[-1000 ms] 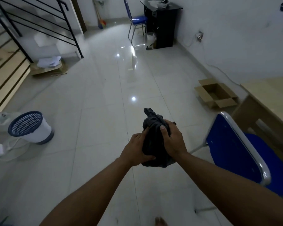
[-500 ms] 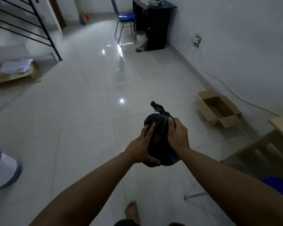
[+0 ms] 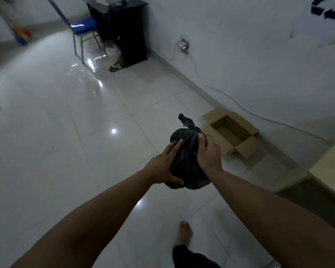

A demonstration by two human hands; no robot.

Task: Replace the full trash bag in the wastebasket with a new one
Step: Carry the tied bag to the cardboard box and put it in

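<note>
A small black trash bag (image 3: 186, 161), knotted at its top, is held out in front of me above the white tiled floor. My left hand (image 3: 163, 167) cups its left side and underside. My right hand (image 3: 208, 153) grips its right side, thumb pressed near the knot. The wastebasket is out of view.
An open cardboard box (image 3: 231, 132) lies on the floor by the right wall, just beyond the bag. A cable (image 3: 238, 104) runs along that wall from a socket. A black cabinet (image 3: 124, 29) and a blue chair (image 3: 83, 28) stand at the far end. A wooden table (image 3: 329, 169) is at right. My bare foot (image 3: 185, 233) is below.
The view has swung right and forward: the blue-rimmed wastebasket and the near blue chair have left the frame, and the cardboard box is closer. Both hands keep hold of the bag.
</note>
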